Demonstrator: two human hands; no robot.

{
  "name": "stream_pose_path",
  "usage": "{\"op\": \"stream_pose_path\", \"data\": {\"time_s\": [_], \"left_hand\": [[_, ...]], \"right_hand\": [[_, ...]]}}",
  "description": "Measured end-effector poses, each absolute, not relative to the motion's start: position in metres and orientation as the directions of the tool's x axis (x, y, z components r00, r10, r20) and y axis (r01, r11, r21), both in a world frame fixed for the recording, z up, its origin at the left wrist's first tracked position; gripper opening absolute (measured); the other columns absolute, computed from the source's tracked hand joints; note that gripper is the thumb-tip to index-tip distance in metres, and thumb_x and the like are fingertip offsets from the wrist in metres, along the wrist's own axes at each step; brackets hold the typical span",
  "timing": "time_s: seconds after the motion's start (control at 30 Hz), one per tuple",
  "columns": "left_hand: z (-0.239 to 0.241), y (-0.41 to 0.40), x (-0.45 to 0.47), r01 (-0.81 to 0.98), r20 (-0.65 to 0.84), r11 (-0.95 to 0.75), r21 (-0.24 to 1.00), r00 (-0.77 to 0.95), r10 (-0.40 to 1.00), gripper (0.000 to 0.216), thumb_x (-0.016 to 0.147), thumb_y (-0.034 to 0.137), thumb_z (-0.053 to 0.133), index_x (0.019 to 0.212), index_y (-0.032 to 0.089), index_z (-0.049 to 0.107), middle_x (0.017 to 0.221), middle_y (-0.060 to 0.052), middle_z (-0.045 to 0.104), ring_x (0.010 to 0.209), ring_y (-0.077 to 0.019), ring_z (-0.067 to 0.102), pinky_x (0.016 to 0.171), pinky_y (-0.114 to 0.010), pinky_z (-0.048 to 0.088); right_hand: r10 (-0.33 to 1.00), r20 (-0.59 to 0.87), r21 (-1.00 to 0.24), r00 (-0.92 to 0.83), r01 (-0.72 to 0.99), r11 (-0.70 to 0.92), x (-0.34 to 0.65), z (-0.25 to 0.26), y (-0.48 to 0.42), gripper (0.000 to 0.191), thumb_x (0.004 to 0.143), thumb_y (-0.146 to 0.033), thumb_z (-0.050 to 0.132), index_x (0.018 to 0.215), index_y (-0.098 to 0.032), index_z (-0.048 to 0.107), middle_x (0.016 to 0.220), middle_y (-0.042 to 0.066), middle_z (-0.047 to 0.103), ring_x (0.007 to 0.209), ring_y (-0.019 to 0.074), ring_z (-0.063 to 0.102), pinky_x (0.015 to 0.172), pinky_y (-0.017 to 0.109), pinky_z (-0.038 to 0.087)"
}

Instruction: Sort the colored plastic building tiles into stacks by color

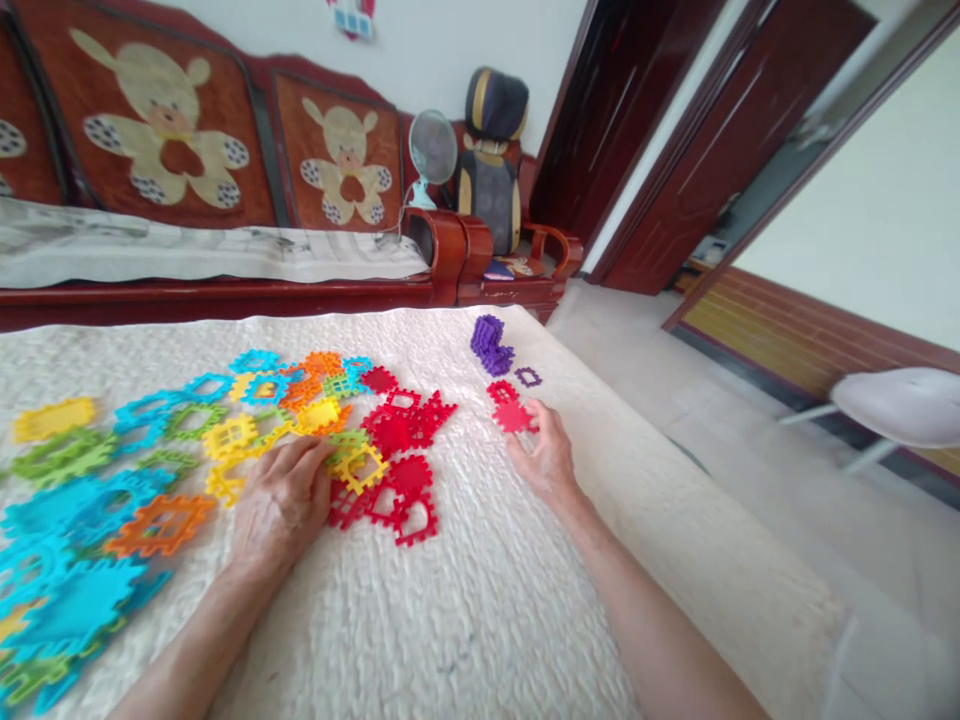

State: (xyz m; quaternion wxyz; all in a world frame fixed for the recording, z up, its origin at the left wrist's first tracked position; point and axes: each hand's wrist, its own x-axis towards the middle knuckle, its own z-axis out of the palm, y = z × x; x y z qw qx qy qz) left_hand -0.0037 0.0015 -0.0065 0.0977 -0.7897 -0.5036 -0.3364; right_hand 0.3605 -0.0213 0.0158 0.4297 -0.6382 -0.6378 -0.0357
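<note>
Flat plastic interlocking pieces in many colours lie spread over a cream quilted cover (pixel 465 600). My left hand (pixel 281 500) rests palm down at the edge of the pile, fingers curled onto a red piece (pixel 352 505) beside a yellow piece (pixel 360 465). A cluster of red pieces (pixel 405 425) lies just right of it. My right hand (pixel 544 455) pinches a red piece (pixel 512 415) in a small separate red group. A stack of purple pieces (pixel 491 345) and a lone purple piece (pixel 528 377) lie beyond it.
Blue, green, orange and yellow pieces (pixel 90 520) cover the left of the cover. A red wooden sofa (pixel 225 290) with bear cushions stands behind, with a small fan (pixel 431 150) and a backpack (pixel 491 150). The floor drops off right; a white stool (pixel 900 405) stands there.
</note>
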Motion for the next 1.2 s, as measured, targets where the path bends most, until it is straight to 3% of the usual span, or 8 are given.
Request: {"op": "stream_pose_path", "data": {"time_s": [0.17, 0.3, 0.83, 1.03, 1.2], "left_hand": [[-0.01, 0.004, -0.006, 0.846, 0.645, -0.502, 0.179, 0.284, 0.709, 0.027, 0.096, 0.026, 0.045, 0.108, 0.018, 0.068, 0.113, -0.012, 0.07, 0.101, -0.0274, 0.065, 0.091, -0.044, 0.052], [-0.01, 0.004, -0.007, 0.844, 0.637, -0.504, 0.186, 0.287, 0.715, 0.028, 0.095, 0.026, 0.044, 0.108, 0.018, 0.068, 0.114, -0.012, 0.07, 0.102, -0.0282, 0.065, 0.091, -0.045, 0.052], [-0.007, 0.003, -0.007, 0.841, 0.605, -0.497, 0.213, 0.286, 0.743, 0.03, 0.094, 0.027, 0.045, 0.108, 0.017, 0.07, 0.115, -0.014, 0.07, 0.103, -0.0287, 0.064, 0.094, -0.045, 0.051], [-0.005, 0.002, -0.005, 0.85, 0.603, -0.478, 0.221, 0.266, 0.752, 0.031, 0.095, 0.029, 0.043, 0.107, 0.018, 0.069, 0.114, -0.012, 0.07, 0.104, -0.0275, 0.064, 0.095, -0.045, 0.051], [-0.001, 0.0, -0.001, 0.863, 0.581, -0.448, 0.235, 0.244, 0.776, 0.03, 0.094, 0.026, 0.042, 0.106, 0.02, 0.069, 0.113, -0.01, 0.07, 0.102, -0.0255, 0.064, 0.094, -0.044, 0.051]], "right_hand": [[0.741, 0.571, -0.588, 0.354, 0.806, 0.067, 0.424, 0.008, -0.018, 0.055, 0.074, -0.038, 0.064, 0.125, -0.019, 0.056, 0.112, 0.012, 0.068, 0.1, 0.0267, 0.066, 0.095, 0.047, 0.053], [0.791, 0.506, -0.606, 0.344, 0.795, 0.042, 0.43, -0.003, -0.015, 0.057, 0.072, -0.044, 0.065, 0.123, -0.02, 0.058, 0.114, 0.013, 0.069, 0.104, 0.0283, 0.067, 0.095, 0.047, 0.052], [0.811, 0.471, -0.606, 0.347, 0.796, 0.011, 0.425, -0.007, -0.009, 0.057, 0.073, -0.047, 0.067, 0.123, -0.02, 0.06, 0.113, 0.012, 0.064, 0.104, 0.0278, 0.065, 0.097, 0.048, 0.051], [0.752, 0.577, -0.571, 0.318, 0.815, 0.093, 0.42, 0.003, -0.013, 0.05, 0.079, -0.042, 0.063, 0.123, -0.02, 0.059, 0.121, 0.013, 0.061, 0.112, 0.0283, 0.061, 0.102, 0.049, 0.049], [0.691, 0.707, -0.46, 0.153, 0.841, 0.284, 0.392, 0.019, -0.025, 0.031, 0.086, -0.03, 0.055, 0.115, -0.022, 0.063, 0.113, 0.011, 0.065, 0.11, 0.0273, 0.062, 0.101, 0.048, 0.05]]}}
